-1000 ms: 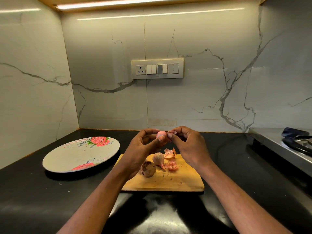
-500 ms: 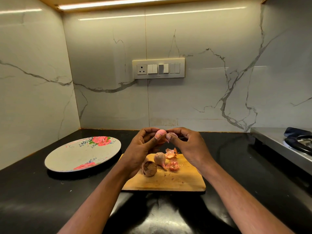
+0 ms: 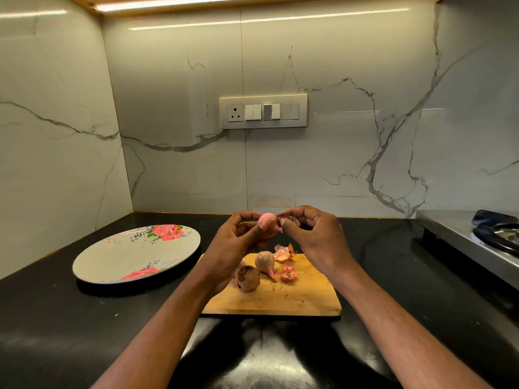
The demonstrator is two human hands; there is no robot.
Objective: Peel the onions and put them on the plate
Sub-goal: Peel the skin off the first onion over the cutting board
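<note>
- Head view, onion in hand (image 3: 268, 223): held above the far edge of the cutting board (image 3: 278, 297); its top is seen bare and pink, more of it uncovered than half a second earlier, when less pink surface was exposed.
- Left hand (image 3: 236, 242): fingers and thumb are curled round the onion from the left and below; this hold is unchanged across the three moments.
- Right hand (image 3: 311, 237): fingertips are pinched at the onion's right side, apparently on a strip of skin; the strip itself is too small to be made out. The hand has been raised slightly.
- Second onion (image 3: 265, 261): laid near the middle of the board, pale, skin partly on; not moved.
- Third onion (image 3: 247, 277): laid towards the board's left edge, brown skin intact; not moved.
- Peelings (image 3: 285, 263): pink scraps left by the board's far edge, beside the second onion.
- Plate (image 3: 112, 262): set on the countertop (image 3: 56, 318) to the left of the board, nothing on it.
- Judgement: the first onion is nearly stripped; no onion has yet been delivered, and two remain to be peeled.
</note>
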